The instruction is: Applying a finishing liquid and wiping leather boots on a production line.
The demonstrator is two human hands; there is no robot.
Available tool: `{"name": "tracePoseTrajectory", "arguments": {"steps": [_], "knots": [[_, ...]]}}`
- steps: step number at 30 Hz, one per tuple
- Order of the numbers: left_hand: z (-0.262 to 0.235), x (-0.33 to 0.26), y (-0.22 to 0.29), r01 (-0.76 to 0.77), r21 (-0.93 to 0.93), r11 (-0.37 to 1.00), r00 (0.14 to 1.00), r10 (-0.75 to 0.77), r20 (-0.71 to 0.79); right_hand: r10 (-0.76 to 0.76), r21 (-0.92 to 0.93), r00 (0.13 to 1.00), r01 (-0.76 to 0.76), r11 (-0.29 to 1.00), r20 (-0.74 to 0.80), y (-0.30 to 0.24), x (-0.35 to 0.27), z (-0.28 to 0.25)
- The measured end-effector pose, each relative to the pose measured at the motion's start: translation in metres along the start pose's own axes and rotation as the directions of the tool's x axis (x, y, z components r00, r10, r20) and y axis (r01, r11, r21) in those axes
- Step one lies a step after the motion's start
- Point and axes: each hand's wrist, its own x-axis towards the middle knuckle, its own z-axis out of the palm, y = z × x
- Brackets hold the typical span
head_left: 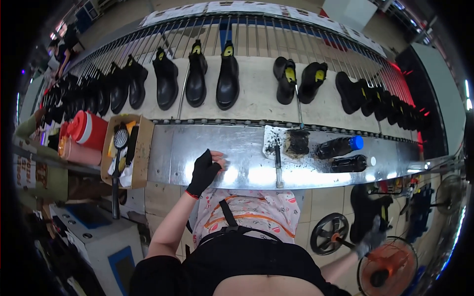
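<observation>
The left hand (204, 171), in a black fingerless glove, rests on the near edge of the shiny steel workbench (197, 148). Its bare fingertips are curled inward and close together, and it holds nothing.

The right hand (370, 239), in a grey glove, is low at the right side, below the workbench. It is closed around a black ankle boot (364, 209) and holds it just above the orange floor fan (387, 266). The picture is bent and dark there, so the grip is probably on the lower part of the boot, but I cannot tell exactly. A black handwheel (329, 233) is just left of this boot.

On the workbench, toward its right part, a dirty grey plate (276, 140) carries a blackened brush block (297, 142). A long metal tool (278, 165) lies from the plate to the near edge. Two dark bottles lie right of the plate: one with a blue cap (339, 147), one with a white cap (351, 163).

At the left end of the workbench stands a cardboard box (143, 148) with a black brush (120, 143) inside. A red and white jug (88, 129) is just left of the box.

Behind the far edge, a row of black boots (227, 79) with yellow tags stands on the conveyor belt (256, 98).
</observation>
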Motion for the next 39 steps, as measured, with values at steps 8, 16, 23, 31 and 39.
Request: {"name": "tracePoseTrajectory", "arguments": {"steps": [8,16,23,31,39], "knots": [[0.089,-0.017,0.023,-0.381,0.024,0.924,0.743,0.291,0.603,-0.699,0.546,0.662,0.491,0.678,0.272,-0.061,-0.052,-0.094],[0.069,-0.022,0.061,-0.237,-0.068,0.969,0.719,0.222,0.658,-0.979,0.813,0.201,0.573,0.107,-0.013,-0.212,-0.106,0.019],[0.006,-0.015,0.021,-0.249,0.018,0.968,0.964,0.249,-0.088,-0.873,0.700,0.057,0.573,0.427,0.485,-0.259,-0.152,0.094],[0.002,-0.001,0.037,-0.105,0.497,0.861,0.957,0.223,-0.185,-0.820,0.621,0.152,0.581,0.526,0.552,-0.197,-0.183,0.127],[-0.020,0.127,0.053,-0.051,-0.321,0.946,0.938,0.156,0.309,-0.484,0.517,0.384,-0.838,0.175,0.786,-0.198,-0.197,0.082]]}}
